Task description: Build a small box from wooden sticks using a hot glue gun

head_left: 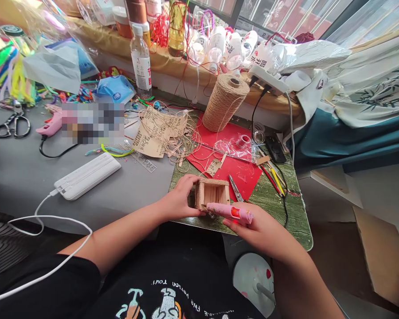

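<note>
A small open box of wooden sticks wrapped in jute twine (213, 193) sits near the front edge of the green mat (272, 204). My left hand (179, 199) grips its left side, fingers curled round the wall. My right hand (252, 226) holds a pink hot glue gun (229, 212), whose nozzle touches the box's front left corner. A large spool of jute twine (225, 102) stands upright behind, on red paper (232, 168).
Small scissors (235, 188) and coloured pencils (274, 177) lie right of the box. Kraft tags (156, 130), a white power bank (88, 175) with cable, a second pink glue gun (49, 125), black scissors (11, 124), a water bottle (141, 62) and a power strip (269, 79) crowd the grey table.
</note>
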Available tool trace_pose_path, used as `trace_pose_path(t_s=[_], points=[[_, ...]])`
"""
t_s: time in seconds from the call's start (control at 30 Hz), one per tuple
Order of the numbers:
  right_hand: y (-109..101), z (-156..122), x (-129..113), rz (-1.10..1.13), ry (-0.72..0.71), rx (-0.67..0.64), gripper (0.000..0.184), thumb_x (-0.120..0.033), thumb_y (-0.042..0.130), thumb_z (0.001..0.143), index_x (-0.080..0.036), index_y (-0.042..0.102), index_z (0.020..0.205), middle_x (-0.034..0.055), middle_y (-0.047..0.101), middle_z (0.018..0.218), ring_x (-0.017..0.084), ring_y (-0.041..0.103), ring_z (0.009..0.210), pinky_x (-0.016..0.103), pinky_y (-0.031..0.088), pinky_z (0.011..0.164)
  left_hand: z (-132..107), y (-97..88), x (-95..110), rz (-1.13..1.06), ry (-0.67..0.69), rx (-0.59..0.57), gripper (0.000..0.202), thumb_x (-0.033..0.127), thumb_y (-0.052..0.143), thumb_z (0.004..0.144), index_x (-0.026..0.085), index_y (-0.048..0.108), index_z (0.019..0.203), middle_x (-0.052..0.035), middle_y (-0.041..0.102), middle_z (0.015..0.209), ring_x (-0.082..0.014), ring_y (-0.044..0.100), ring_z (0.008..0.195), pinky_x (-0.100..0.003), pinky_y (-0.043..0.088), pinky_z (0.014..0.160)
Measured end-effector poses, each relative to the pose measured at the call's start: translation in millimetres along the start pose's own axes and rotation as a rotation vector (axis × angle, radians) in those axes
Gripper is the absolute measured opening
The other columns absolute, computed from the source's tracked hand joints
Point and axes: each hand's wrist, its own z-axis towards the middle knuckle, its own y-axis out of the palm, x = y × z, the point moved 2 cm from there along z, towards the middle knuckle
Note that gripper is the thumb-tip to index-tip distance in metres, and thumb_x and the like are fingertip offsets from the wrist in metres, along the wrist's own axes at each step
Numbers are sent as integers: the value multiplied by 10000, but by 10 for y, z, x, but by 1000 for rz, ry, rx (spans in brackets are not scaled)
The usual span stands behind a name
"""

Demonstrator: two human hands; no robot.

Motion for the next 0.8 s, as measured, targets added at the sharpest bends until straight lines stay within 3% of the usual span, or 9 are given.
trace_pose_path(t_s=[0.17, 0.27, 0.33, 0.43, 0.57, 0.67, 0.73, 0.8], points=[[-35, 13, -47, -87, -54, -28, 326, -349, 580, 1039, -324, 691, 1344, 21, 766, 1100, 201, 682, 918, 305, 532, 832, 1, -4, 19, -7, -11, -6, 1003, 482, 921, 701, 250, 396, 1523, -160, 445, 1504, -351, 419, 1468, -532, 412, 1245], [-81, 26, -93, -151, -50, -38, 184, -354, 581, 1036, -261, 731, 1088, 19, 751, 960, 180, 647, 814, 284, 487, 732, 0, 2, 21, -17, -19, -5, 995, 468, 921, 699, 259, 404, 1523, -158, 445, 1508, -355, 420, 1474, -538, 422, 1239], [-109, 40, -114, -202, -32, -41, 250, -390, 565, 1047, -228, 692, 905, 9, 714, 836, 154, 593, 712, 272, 432, 652, -1, 6, 20, -23, -24, -5, 995, 456, 921, 700, 258, 403, 1526, -160, 439, 1513, -355, 418, 1478, -536, 431, 1233], [-130, 64, -116, -249, -19, -52, 344, -455, 556, 1051, -213, 648, 824, 3, 672, 771, 135, 532, 646, 270, 377, 598, -2, 3, 17, -27, -24, -8, 998, 452, 919, 702, 247, 397, 1528, -167, 433, 1514, -350, 420, 1475, -530, 436, 1230], [-149, 60, -69, -214, -35, -12, 291, -457, 580, 1040, -225, 715, 927, 12, 675, 803, 153, 562, 688, 276, 424, 628, 1, 0, 2, -13, -18, -10, 1014, 465, 924, 693, 250, 399, 1533, -166, 435, 1512, -363, 409, 1482, -548, 405, 1250], [-183, -4, 0, -131, -72, 44, 280, -415, 574, 1048, -293, 741, 1236, 21, 698, 903, 184, 628, 802, 296, 502, 733, 1, 7, -12, -12, -15, -5, 1045, 468, 935, 676, 259, 389, 1543, -164, 432, 1512, -370, 414, 1477, -561, 394, 1255], [-214, -80, 93, -67, -84, 121, 356, -410, 584, 1044, -345, 699, 1375, 35, 716, 984, 213, 662, 890, 328, 536, 811, -1, 6, -12, -27, -23, -6, 1051, 478, 937, 675, 266, 389, 1546, -163, 431, 1515, -369, 427, 1467, -562, 414, 1240], [-240, -171, 257, 32, -69, 259, 377, -422, 620, 1023, -348, 707, 1382, 57, 736, 1108, 249, 682, 974, 361, 558, 853, -6, -5, -4, -45, -35, -20, 1072, 509, 943, 668, 277, 388, 1555, -162, 423, 1528, -370, 427, 1470, -564, 423, 1233]])
